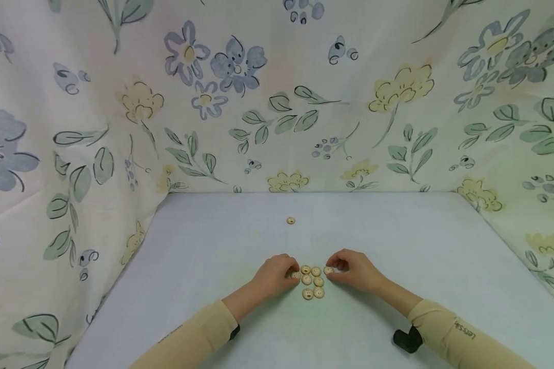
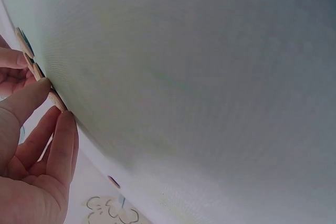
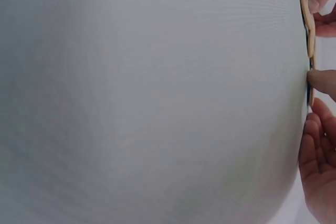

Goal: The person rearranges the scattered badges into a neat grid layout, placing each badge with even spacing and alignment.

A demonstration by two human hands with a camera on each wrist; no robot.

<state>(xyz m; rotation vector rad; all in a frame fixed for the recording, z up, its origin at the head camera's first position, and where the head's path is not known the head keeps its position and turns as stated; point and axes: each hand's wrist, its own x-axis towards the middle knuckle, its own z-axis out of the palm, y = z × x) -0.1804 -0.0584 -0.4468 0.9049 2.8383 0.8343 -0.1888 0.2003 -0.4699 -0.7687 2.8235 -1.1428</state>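
Note:
Several small round wooden discs [image 1: 318, 282] with dark markings like faces lie in two short columns on the table. On the columns' left side, my left hand [image 1: 275, 275] pinches another wooden disc [image 1: 295, 275] between thumb and fingers, flat at the table surface. Across from it, my right hand [image 1: 356, 272] holds a disc [image 1: 329, 270] by its edges beside the top of the right column. In the left wrist view the thumb and fingertips [image 2: 65, 116] grip a disc seen edge-on. The right wrist view shows the right thumb [image 3: 321, 81] against a disc's edge.
One more disc [image 1: 291, 220] lies alone farther back on the white table [image 1: 212, 230]. A floral curtain [image 1: 277, 143] rises behind the table and along both sides. A black device [image 1: 407, 339] sits below the right sleeve.

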